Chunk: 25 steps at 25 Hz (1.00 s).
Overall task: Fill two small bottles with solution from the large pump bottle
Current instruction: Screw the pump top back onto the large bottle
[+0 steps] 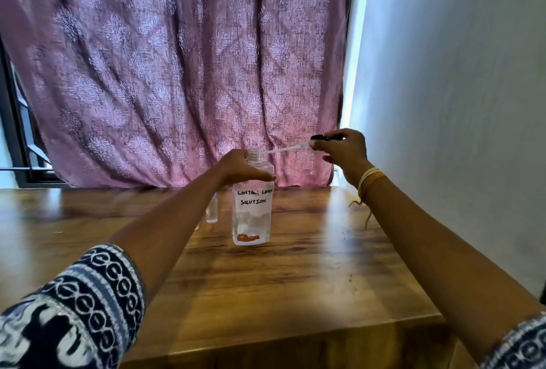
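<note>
A large clear bottle (252, 215) with a white label reading "contact lens solution" stands on the wooden table (266, 280). My left hand (242, 169) grips its shoulder just below the open threaded neck. My right hand (339, 147) holds the black pump head (328, 137), lifted out to the right; its clear dip tube (283, 149) slants back toward the bottle's mouth. Two small clear bottles (211, 210) stand just left of the large one, mostly hidden behind my left forearm.
A patterned mauve curtain (183, 67) hangs behind the table's far edge. A pale wall (458, 102) runs close along the table's right side. A dark window frame (14, 132) shows at far left. A thin string (365, 212) lies near the table's right edge.
</note>
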### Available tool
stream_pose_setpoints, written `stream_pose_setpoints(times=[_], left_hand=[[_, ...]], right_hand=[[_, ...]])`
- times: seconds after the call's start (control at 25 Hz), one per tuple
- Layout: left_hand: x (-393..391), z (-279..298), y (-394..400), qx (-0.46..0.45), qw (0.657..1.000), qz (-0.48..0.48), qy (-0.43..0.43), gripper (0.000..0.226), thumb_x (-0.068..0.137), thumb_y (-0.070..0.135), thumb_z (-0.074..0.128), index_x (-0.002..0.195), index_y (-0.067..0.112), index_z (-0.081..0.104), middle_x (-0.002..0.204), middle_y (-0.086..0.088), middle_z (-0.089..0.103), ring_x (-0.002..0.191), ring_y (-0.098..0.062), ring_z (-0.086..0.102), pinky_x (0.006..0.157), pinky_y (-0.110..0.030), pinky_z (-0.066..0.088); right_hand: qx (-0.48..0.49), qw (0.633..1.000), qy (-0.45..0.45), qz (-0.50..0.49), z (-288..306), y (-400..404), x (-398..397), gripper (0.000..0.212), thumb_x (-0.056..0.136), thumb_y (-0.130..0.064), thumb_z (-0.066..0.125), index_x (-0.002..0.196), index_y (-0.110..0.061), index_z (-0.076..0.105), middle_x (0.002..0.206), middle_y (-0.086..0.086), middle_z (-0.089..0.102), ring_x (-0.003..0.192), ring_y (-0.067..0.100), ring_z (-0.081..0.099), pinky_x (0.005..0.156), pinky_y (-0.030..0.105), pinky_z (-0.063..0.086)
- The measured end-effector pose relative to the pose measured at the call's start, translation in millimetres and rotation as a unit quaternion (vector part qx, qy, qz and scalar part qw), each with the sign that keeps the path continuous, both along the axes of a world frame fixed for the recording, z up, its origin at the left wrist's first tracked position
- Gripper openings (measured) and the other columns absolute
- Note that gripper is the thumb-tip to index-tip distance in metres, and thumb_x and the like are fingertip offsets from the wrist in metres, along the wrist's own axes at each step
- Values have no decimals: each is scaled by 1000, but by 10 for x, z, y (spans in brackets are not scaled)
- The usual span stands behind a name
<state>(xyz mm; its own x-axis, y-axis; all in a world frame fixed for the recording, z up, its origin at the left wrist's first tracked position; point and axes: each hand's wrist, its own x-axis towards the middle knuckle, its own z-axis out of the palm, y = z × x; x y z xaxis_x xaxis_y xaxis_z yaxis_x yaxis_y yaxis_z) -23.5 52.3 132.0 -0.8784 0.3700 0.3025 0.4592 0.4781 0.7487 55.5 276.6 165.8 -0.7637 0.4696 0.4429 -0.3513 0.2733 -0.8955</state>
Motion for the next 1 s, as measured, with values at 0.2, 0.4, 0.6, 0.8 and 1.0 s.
stream_pose_setpoints(times=[0.2,0.4,0.6,0.8,1.0], left_hand=[[222,-51,-218,8,1000,-20,-5,46,73,39,80,109,15,65,103,-5,69,86,-17,64,70,-23,50],[288,-116,-243,40,999,3,-10,61,79,49,70,123,9,59,115,-13,65,98,-29,64,85,-34,52],[325,-107,-224,53,998,2,-26,49,79,41,73,116,10,63,113,-16,68,97,-31,66,89,-42,54],[343,-96,-238,43,999,-11,-25,55,72,47,75,111,10,64,108,-16,69,95,-31,68,87,-43,56],[370,-94,-254,32,999,-17,-11,52,62,54,69,98,18,63,97,-12,69,90,-29,68,80,-40,57]], right_hand=[[-52,996,43,54,416,-204,201,20,71,-5,81,76,-14,63,83,9,69,77,20,66,63,28,51],[-64,990,111,55,841,-437,300,20,76,-3,71,95,-2,63,85,15,69,79,27,70,69,37,62],[64,985,160,16,1231,-647,338,35,78,-8,75,110,0,63,105,18,70,87,30,71,69,39,63],[128,979,157,30,1422,-849,312,32,77,-8,76,106,0,63,101,17,71,84,29,72,68,40,63],[159,972,172,27,1517,-1004,270,24,78,-8,76,98,-7,63,100,15,71,85,29,72,70,43,62]])
